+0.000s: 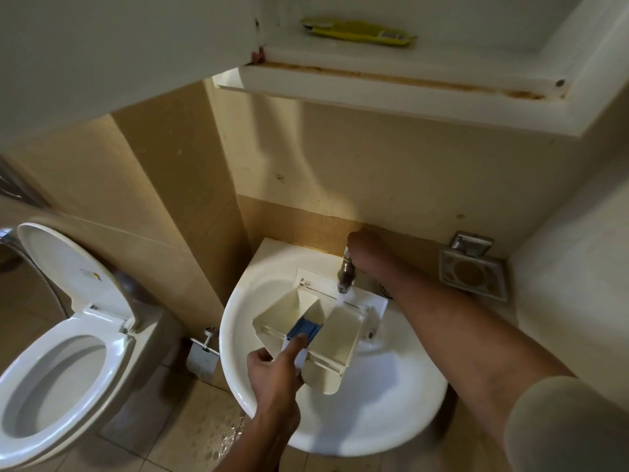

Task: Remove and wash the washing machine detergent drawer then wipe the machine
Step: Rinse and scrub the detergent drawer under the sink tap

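Observation:
The cream detergent drawer (340,321), with a blue insert (304,330) in its middle compartment, lies tilted across the white sink basin (374,413). My left hand (272,369) grips the drawer's near left edge, thumb resting on the blue insert. My right hand (366,247) reaches to the back of the sink and is closed over the top of the metal tap (346,275). Water runs from the spout onto the drawer's far end.
A toilet (64,369) with its lid up stands on the left. A toilet-paper holder (204,352) hangs between toilet and sink. A soap dish (471,274) sits right of the tap. Overhead, an open cabinet shelf (391,86) holds a yellow packet (357,32). The floor by the sink looks wet.

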